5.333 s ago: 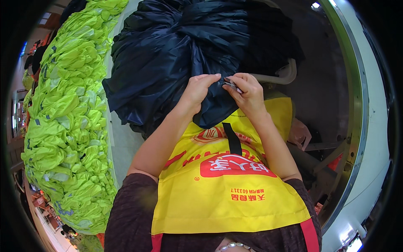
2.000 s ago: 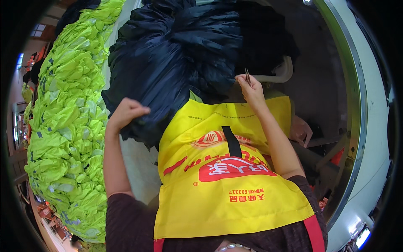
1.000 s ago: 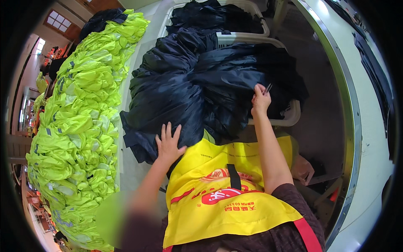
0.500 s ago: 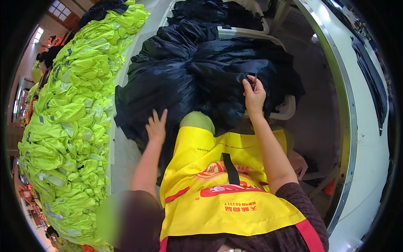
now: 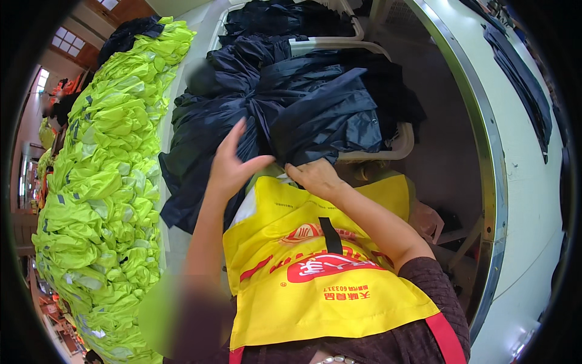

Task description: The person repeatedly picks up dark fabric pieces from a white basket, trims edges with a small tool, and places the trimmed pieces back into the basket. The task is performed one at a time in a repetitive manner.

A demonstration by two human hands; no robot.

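Note:
A dark navy garment [image 5: 327, 115] of thin, slightly shiny cloth spreads over my lap and a white basket. My right hand [image 5: 316, 177] is closed at its near edge, back of the hand up, fingers curled on the cloth by the top of my yellow apron [image 5: 333, 291]. The small dark pointed tool it held earlier cannot be seen now. Above the left part of the cloth, my left hand [image 5: 235, 164] is raised with thumb and fingers spread, holding nothing.
Bright yellow-green garments [image 5: 103, 212] form a tall heap on the left. The white basket [image 5: 403, 142] stands under the navy cloth, and a second basket [image 5: 357, 27] with dark cloth lies beyond it. A metal-edged pale table [image 5: 527, 212] runs along the right, with dark strips of cloth [image 5: 521, 79] on it.
My right hand has come down and left to the cloth's near edge. My left hand has lifted off the cloth and moved up and right. The right part of the navy garment has been folded over.

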